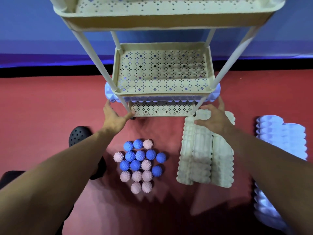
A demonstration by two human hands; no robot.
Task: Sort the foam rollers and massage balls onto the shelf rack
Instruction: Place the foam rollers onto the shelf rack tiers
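I see both arms stretched toward the cream shelf rack (pixel 162 72), which stands at 12 o'clock on the red floor mat (pixel 50 102). A pale blue foam roller (pixel 110 94) lies across the bottom tier, under the middle tray, its ends sticking out on both sides of the rack. My left hand (pixel 113 116) is at the roller's left end, fingers straight and relaxed, the thumb reaching toward the front left leg (pixel 125 106); it grips nothing. My right hand (pixel 215 119) is near the roller's right end, fingers spread and loose, hovering over the far end of the cream foam rollers (pixel 203 158); I cannot tell whether it touches them.

Those cream rollers lie side by side at 3 o'clock of the ball cluster. More pale blue rollers (pixel 281 138) lie further out at 3 o'clock, at the right edge. The spiky massage balls (pixel 140 163), blue and pink mixed, sit bunched together on the mat at 6 o'clock of the rack, between my forearms. A black perforated shoe (pixel 78 138) shows at 9 o'clock of the balls.
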